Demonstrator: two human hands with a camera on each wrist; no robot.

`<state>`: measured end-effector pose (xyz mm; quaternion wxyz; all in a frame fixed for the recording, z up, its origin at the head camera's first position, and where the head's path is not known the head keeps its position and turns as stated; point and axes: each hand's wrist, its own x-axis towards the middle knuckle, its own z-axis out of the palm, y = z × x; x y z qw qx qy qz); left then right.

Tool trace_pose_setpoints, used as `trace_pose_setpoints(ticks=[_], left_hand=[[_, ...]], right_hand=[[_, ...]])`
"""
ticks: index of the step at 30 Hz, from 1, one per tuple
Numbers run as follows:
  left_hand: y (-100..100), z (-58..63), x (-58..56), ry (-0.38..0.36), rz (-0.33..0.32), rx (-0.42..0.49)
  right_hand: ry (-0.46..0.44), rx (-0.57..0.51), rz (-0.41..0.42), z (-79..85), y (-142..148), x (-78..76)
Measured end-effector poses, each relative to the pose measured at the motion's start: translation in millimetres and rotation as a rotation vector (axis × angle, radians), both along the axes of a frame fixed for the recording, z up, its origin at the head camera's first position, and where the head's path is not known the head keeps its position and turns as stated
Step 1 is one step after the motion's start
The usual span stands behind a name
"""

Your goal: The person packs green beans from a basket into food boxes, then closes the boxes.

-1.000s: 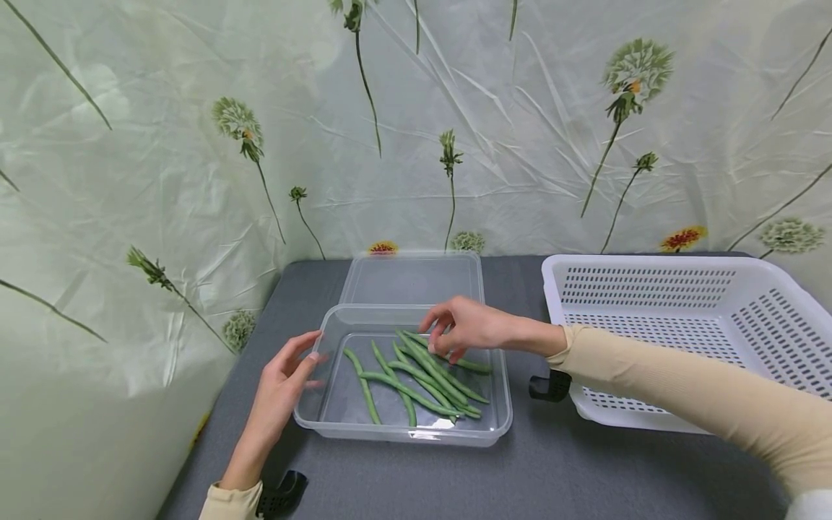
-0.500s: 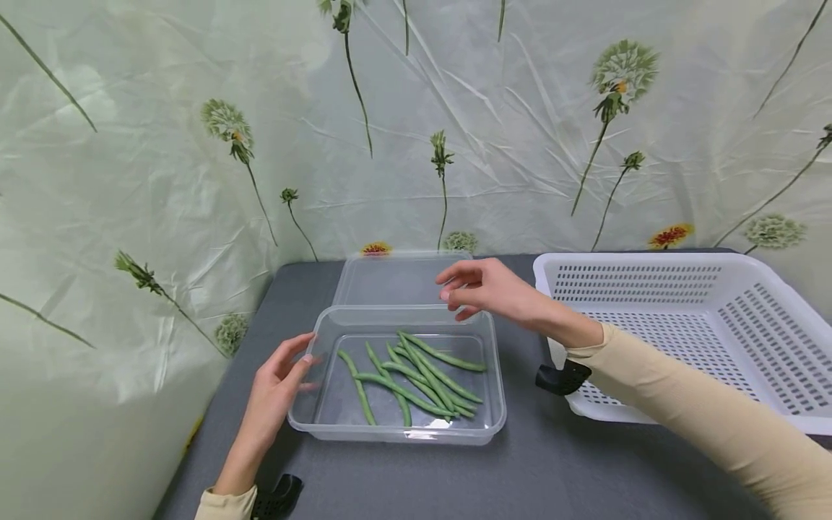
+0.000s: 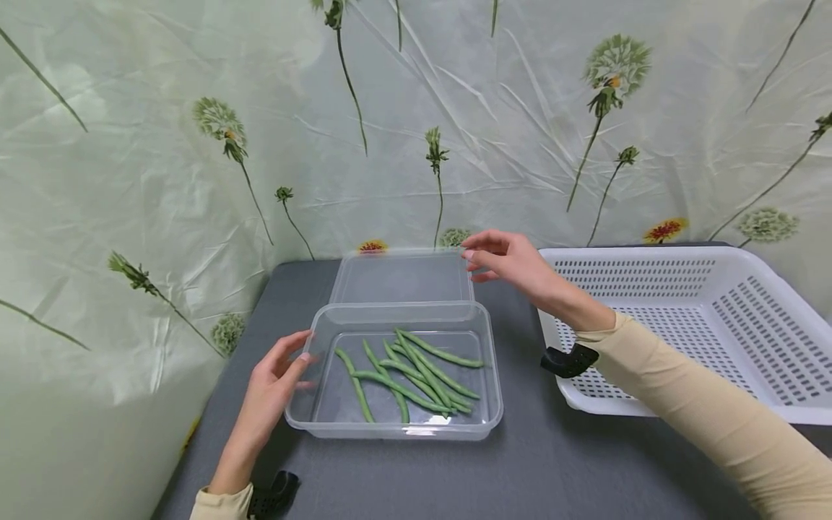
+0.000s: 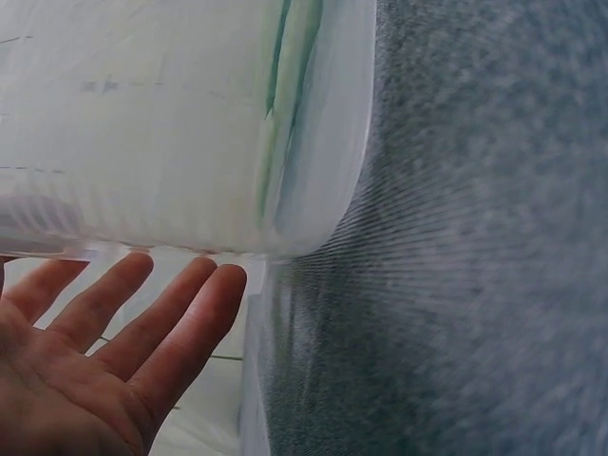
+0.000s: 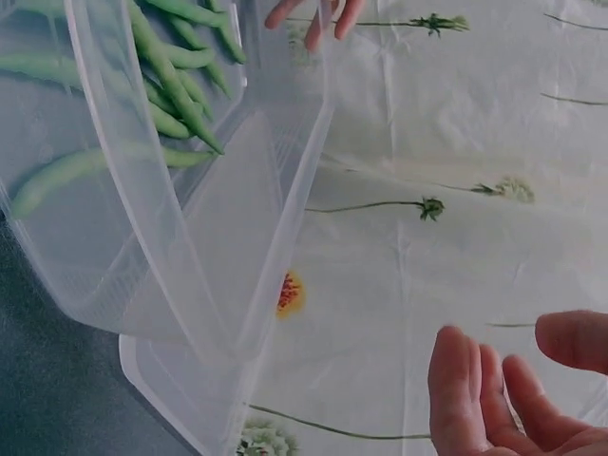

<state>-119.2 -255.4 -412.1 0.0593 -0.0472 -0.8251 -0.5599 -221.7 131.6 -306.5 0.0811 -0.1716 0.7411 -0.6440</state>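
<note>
A clear plastic container stands on the table with several green beans inside, some crossing each other. My left hand is at the container's left side, thumb over the rim. In the left wrist view the straight fingertips rest against its outer wall. My right hand is raised behind the container's right corner, beside the clear flat lid. Its fingers are loosely bent, with thumb and fingers apart and nothing between them.
A white perforated basket stands on the right, partly under my right forearm. The grey cloth-covered table meets a hanging sheet with printed flowers behind and to the left.
From over the beans, my right hand has risen and moved back and right, past the container's rear rim to the lid's edge. My left hand has kept its place at the container.
</note>
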Motion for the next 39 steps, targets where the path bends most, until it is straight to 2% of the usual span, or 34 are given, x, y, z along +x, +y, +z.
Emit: trace_pose_setpoints(ticks=[5,9,14,19,23,26,29,32,36,39], left_hand=[[-8,5.3,1.2,0.0,-0.037,-0.018],[-14,13.7,-0.1,-0.042,-0.066,-0.044],[-21,27.4,-11.5,-0.105,-0.092,-0.129],[-29,44.5,-38.6,-0.13,-0.143,-0.129],[-34,57.3,-68.7,-0.163,-0.177,-0.096],[-37,60.2,-93.0,-0.207,-0.207,-0.047],[-37,56.5,-114.6,-0.273,-0.233,0.027],[-37,47.7,-133.0,-0.347,-0.259,0.098],[-34,34.7,-150.6,-0.426,-0.291,0.104],[-31,28.3,-159.6,-0.456,-0.301,0.096]], right_hand=[[0.016,-0.029,-0.055,6.2,-4,-1.8],[0.018,-0.043,-0.095,14.7,-16,-7.3],[-0.054,-0.055,-0.151,19.2,-28,-22.9],[-0.192,-0.12,-0.192,17.2,-37,-47.1],[-0.301,-0.214,-0.227,15.2,-44,-66.4],[-0.381,-0.294,-0.229,10.6,-48,-79.2],[-0.484,-0.375,-0.234,2.3,-50,-90.0],[-0.583,-0.403,-0.264,-8.4,-49,-97.7],[-0.668,-0.389,-0.317,-23.1,-42,-102.0],[-0.71,-0.373,-0.358,-31.8,-36,-103.3]])
